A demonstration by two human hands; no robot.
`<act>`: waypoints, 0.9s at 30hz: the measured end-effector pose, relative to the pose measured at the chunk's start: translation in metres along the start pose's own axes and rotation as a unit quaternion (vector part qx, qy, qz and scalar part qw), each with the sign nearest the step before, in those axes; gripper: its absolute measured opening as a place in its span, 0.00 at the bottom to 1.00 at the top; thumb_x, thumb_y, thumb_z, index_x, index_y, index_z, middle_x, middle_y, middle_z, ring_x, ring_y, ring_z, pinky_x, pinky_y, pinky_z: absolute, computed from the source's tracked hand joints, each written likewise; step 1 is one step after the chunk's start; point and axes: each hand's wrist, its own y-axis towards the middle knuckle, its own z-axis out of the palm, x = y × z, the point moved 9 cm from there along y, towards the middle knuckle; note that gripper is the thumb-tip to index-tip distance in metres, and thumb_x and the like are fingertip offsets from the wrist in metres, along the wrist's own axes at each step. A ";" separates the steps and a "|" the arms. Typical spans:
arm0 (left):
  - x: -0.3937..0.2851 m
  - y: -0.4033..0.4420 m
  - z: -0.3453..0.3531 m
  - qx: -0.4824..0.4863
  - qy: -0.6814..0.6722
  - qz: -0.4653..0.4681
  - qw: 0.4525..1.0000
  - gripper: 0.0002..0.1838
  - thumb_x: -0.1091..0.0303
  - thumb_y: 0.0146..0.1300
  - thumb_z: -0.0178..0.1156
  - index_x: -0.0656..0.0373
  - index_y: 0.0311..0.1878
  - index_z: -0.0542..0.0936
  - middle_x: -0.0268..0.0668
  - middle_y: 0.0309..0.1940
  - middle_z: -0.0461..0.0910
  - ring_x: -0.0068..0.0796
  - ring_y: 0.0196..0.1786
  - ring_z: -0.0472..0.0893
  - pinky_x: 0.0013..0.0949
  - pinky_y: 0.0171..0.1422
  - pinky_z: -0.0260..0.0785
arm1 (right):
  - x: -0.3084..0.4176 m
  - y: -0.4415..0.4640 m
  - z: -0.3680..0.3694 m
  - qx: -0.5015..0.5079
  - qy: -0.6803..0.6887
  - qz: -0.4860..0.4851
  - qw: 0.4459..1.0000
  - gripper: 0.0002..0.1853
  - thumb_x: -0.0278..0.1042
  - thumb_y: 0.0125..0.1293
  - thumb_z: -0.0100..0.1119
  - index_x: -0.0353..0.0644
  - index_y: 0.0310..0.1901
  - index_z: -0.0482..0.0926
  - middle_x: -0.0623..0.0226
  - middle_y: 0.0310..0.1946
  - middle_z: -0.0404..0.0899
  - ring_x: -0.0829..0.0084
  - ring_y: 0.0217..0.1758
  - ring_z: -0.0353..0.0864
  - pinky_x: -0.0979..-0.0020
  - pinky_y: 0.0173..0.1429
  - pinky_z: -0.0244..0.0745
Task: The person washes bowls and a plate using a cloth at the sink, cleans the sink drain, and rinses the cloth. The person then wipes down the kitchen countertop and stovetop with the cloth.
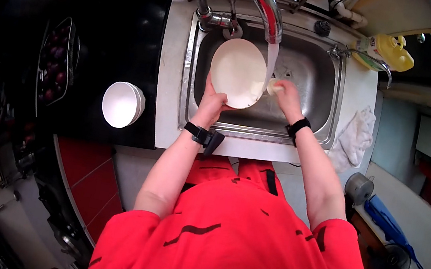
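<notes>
My left hand (213, 102) grips the lower left rim of a white plate (237, 71), holding it tilted over the steel sink (196, 112). Water runs from the curved chrome faucet (269, 14) and falls by the plate's right edge. Just right of that stream, my right hand (288, 98) is closed on a small pale cloth or sponge (274, 87); its exact kind is unclear. The fingertips of the right hand are close to the plate, partly hidden by the water.
Stacked white bowls (121, 105) stand on the black counter (138, 56) at left, with a basket of dark round produce (56, 63) farther left. A crumpled white rag (356, 136) lies right of the sink. Behind it stands a yellow jug (389, 52) near a second small tap (374, 61).
</notes>
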 end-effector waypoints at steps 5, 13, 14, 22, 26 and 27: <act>0.010 0.000 0.001 -0.046 -0.098 0.087 0.990 0.49 0.90 0.44 0.42 0.44 0.71 0.46 0.46 0.63 0.59 0.49 0.62 0.70 0.44 0.47 0.81 | -0.006 -0.054 0.052 0.099 0.495 0.368 0.781 0.10 0.34 0.61 0.61 0.35 0.35 0.79 0.68 0.32 0.81 0.77 0.32 0.78 0.75 0.35 0.73; 0.028 -0.009 0.021 -0.103 -0.113 0.114 0.982 0.45 0.90 0.45 0.43 0.46 0.69 0.49 0.45 0.61 0.61 0.48 0.59 0.72 0.44 0.47 0.80 | -0.016 -0.064 0.076 -0.034 0.476 0.343 0.809 0.07 0.28 0.57 0.62 0.31 0.32 0.80 0.66 0.28 0.81 0.75 0.30 0.78 0.73 0.35 0.72; 0.032 -0.008 0.019 -0.104 -0.113 0.115 0.981 0.45 0.90 0.45 0.43 0.46 0.69 0.49 0.45 0.61 0.61 0.48 0.59 0.72 0.44 0.47 0.80 | -0.023 -0.059 0.080 -0.033 0.476 0.343 0.809 0.07 0.28 0.57 0.62 0.31 0.32 0.80 0.66 0.28 0.81 0.75 0.30 0.78 0.73 0.35 0.72; 0.029 -0.016 0.018 -0.111 -0.172 0.090 0.975 0.46 0.91 0.45 0.43 0.47 0.70 0.49 0.45 0.62 0.61 0.47 0.59 0.72 0.41 0.46 0.81 | -0.015 -0.039 0.060 -0.110 0.386 0.286 0.870 0.11 0.30 0.59 0.56 0.29 0.29 0.81 0.69 0.22 0.79 0.79 0.27 0.73 0.71 0.34 0.69; 0.031 -0.019 0.016 -0.102 -0.174 0.090 0.975 0.45 0.91 0.45 0.42 0.49 0.69 0.50 0.46 0.61 0.62 0.48 0.59 0.72 0.41 0.47 0.81 | -0.047 -0.038 0.075 -0.108 0.334 0.289 0.891 0.12 0.31 0.59 0.54 0.28 0.27 0.80 0.68 0.21 0.77 0.79 0.27 0.73 0.70 0.32 0.68; 0.031 -0.022 0.016 -0.103 -0.175 0.091 0.975 0.45 0.91 0.45 0.42 0.49 0.69 0.50 0.46 0.61 0.62 0.48 0.59 0.72 0.41 0.47 0.81 | -0.023 -0.031 0.059 -0.121 0.320 0.251 0.906 0.15 0.34 0.60 0.53 0.28 0.26 0.80 0.65 0.19 0.77 0.77 0.26 0.73 0.67 0.32 0.68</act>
